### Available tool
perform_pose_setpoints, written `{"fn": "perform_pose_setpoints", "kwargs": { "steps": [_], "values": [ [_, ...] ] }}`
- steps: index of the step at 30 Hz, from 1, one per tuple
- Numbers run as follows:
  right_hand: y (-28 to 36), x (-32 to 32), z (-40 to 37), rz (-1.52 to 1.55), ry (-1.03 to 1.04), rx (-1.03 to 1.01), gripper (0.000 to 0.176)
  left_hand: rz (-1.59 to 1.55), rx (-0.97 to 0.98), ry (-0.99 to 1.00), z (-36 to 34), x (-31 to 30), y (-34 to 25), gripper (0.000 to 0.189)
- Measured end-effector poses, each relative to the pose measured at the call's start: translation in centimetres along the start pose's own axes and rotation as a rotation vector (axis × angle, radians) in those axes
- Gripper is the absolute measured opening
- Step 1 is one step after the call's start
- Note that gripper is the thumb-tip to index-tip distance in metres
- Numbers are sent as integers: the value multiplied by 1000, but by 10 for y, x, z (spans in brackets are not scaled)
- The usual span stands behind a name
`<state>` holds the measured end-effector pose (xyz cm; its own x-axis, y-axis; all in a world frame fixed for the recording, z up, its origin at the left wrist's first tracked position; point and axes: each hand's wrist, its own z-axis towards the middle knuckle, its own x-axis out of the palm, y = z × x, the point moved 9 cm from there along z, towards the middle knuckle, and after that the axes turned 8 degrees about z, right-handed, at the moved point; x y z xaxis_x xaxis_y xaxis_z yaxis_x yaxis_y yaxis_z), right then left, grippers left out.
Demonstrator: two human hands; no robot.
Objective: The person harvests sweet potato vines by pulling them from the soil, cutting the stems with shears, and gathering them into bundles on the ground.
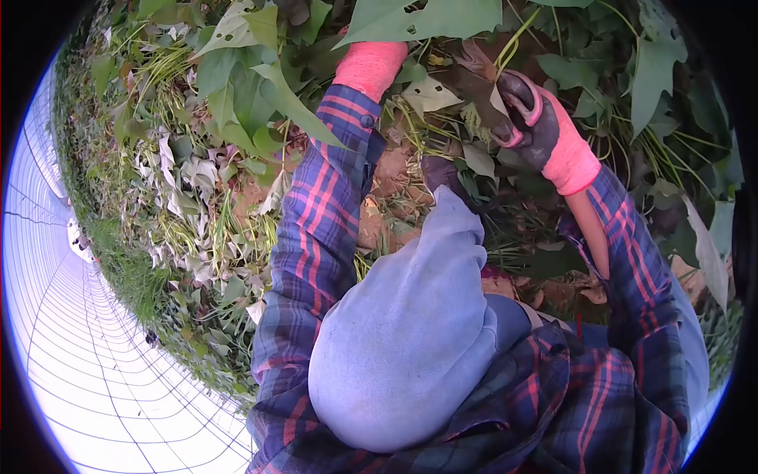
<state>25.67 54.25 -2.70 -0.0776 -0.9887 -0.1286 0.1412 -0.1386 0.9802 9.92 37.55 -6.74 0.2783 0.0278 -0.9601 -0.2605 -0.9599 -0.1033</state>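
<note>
Here, each hand is encased in a glove. The left hand, inside a pink glove, reaches beneath a broad, holed leaf; its fingers are hidden, so I cannot tell whether they grip anything. The right hand fills a pink-and-dark glove, fingers curled beside a pale green stem; whether they close on it, I cannot tell. The leafy vines lie around both hands, at the top of the view. Plaid sleeves hold the arms, the right one gaping around a bare forearm. Blue trousers cover the bent knee below.
</note>
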Motion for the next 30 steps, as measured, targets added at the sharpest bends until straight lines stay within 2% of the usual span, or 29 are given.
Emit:
{"fn": "perform_pose_setpoints", "kwargs": {
  "steps": [2,3,4,5,6,8,10,11,13,14,17,21,24,26,27,28,30],
  "values": [
    [-70,18,-4,797,-101,712,17,227,319,-21,-2,2,-22,32],
    [-76,17,1,871,-258,786,15,218,310,-22,-5,-2,-22,32],
    [-87,16,5,876,-250,785,15,185,276,-13,-4,-5,-21,32],
    [-94,17,11,748,-20,671,29,164,254,-3,-6,-6,-21,32],
    [-103,21,12,613,204,550,63,149,241,5,-6,-7,-21,32],
    [-128,29,10,703,270,545,57,130,234,15,-9,-10,-24,32],
    [-129,31,8,937,201,598,52,114,233,21,-9,-13,-26,32],
    [-132,30,9,936,204,599,52,105,223,21,-11,-15,-25,32],
    [-151,39,3,1352,106,808,46,85,215,29,-12,-16,-24,32],
    [-158,41,3,1352,107,809,46,75,221,36,-10,-16,-28,33],
    [-176,33,8,1085,54,672,40,68,220,32,-14,-17,-26,33],
    [-175,25,18,1080,55,633,35,50,227,41,-24,-9,-24,33],
    [-167,17,15,1111,46,601,31,233,172,-32,-34,-1,-11,37],
    [-155,8,20,1126,45,564,29,57,88,-13,-57,-18,-4,34],
    [-148,2,21,1137,45,545,28,-45,151,-100,-67,-27,0,36],
    [-141,-1,23,1157,48,529,27,-42,150,-98,-79,-24,8,36],
    [-126,-10,30,1257,69,501,24,-109,40,-358,-111,-41,35,47]
  ]
}}
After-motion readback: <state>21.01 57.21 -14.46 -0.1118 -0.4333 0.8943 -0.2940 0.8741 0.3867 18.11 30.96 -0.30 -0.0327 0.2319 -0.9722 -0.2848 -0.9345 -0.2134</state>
